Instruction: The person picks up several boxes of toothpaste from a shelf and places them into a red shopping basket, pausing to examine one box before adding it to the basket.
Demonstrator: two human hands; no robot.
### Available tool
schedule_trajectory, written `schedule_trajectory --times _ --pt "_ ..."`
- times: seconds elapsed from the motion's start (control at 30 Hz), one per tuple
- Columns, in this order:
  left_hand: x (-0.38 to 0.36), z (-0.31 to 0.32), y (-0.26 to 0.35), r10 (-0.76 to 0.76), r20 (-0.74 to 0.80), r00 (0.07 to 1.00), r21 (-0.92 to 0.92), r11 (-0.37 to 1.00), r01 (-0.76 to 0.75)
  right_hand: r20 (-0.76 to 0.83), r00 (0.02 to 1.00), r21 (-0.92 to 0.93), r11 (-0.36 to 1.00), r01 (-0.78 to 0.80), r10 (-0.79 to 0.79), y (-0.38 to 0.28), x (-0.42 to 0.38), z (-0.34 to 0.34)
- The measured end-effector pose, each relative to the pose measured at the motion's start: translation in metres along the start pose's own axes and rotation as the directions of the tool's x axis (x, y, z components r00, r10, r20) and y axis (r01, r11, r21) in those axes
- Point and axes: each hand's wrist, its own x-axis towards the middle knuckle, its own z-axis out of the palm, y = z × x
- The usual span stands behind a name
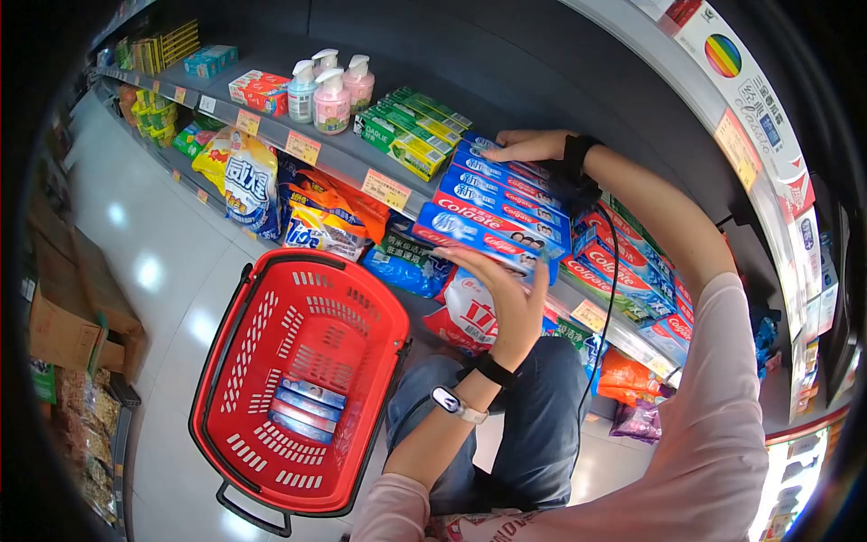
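My left hand (506, 303) is at the front of a stack of blue Colgate toothpaste boxes (506, 185). Its fingers and thumb are around the lower side of the front toothpaste box (479, 237), which sits at a slant to those behind it. At the back of the same stack, my right hand (537, 144) reaches over the boxes with fingers stretched out, touching the rear ones; part of it is hidden. Below, a red shopping basket (361, 434) stands on the floor with several small blue-and-white boxes (307, 411) inside.
Green-and-yellow Darlie boxes (406, 135) and pump bottles (331, 99) stand left of the stack. More Colgate boxes (614, 262) lie to the right. Detergent bags (239, 181) fill the lower shelf. An upper shelf edge (731, 135) overhangs my right arm, and a black cable hangs beside it.
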Motion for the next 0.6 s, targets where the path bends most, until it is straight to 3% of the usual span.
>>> schedule_trajectory --times 0.03,0.07,0.17,0.3,0.37,0.4,0.43,0.47,0.5,0.57,0.6 --pt "0.003 0.0 0.0 -0.119 -0.063 0.991 -0.138 0.984 0.109 -0.04 0.999 -0.012 1.0 -0.013 0.013 0.003 0.004 0.001" --pt "0.008 -0.001 -0.004 -0.215 -0.044 0.976 -0.47 0.866 0.17 -0.08 0.996 -0.024 0.999 -0.026 0.024 0.001 0.005 0.003" --pt "0.013 -0.004 -0.008 -0.224 -0.064 0.973 -0.578 0.803 0.147 -0.088 0.996 -0.076 0.997 -0.031 0.024 -0.001 0.0 0.003" --pt "0.01 -0.003 -0.001 -0.29 -0.133 0.948 -0.532 0.828 0.178 -0.094 0.996 -0.07 0.998 0.001 -0.007 0.002 -0.002 0.007" --pt "0.011 -0.002 0.0 -0.237 -0.168 0.957 -0.568 0.816 0.103 -0.073 0.997 -0.115 0.993 0.012 -0.02 0.002 -0.008 0.008" --pt "0.011 -0.005 0.003 -0.278 -0.191 0.941 -0.453 0.876 0.166 -0.075 0.997 -0.106 0.994 0.012 -0.02 -0.001 -0.009 0.009" --pt "0.012 -0.008 0.006 -0.312 -0.222 0.924 -0.331 0.915 0.23 -0.074 0.997 -0.219 0.976 0.002 -0.019 -0.005 -0.01 0.009" --pt "0.016 -0.007 0.003 -0.264 -0.25 0.932 -0.298 0.936 0.186 -0.075 0.997 -0.328 0.945 -0.008 -0.018 -0.005 -0.009 0.008" --pt "0.02 -0.006 0.002 -0.259 -0.244 0.934 -0.29 0.939 0.185 -0.079 0.997 -0.319 0.948 -0.005 -0.021 -0.005 -0.008 0.009" --pt "0.03 -0.005 0.001 -0.406 -0.213 0.889 -0.594 0.776 0.211 -0.097 0.995 -0.357 0.934 -0.026 -0.009 -0.004 -0.005 0.011" --pt "0.039 -0.005 0.012 -0.451 -0.216 0.866 -0.621 0.748 0.235 -0.086 0.996 -0.365 0.93 -0.043 0.013 -0.005 -0.004 0.011"
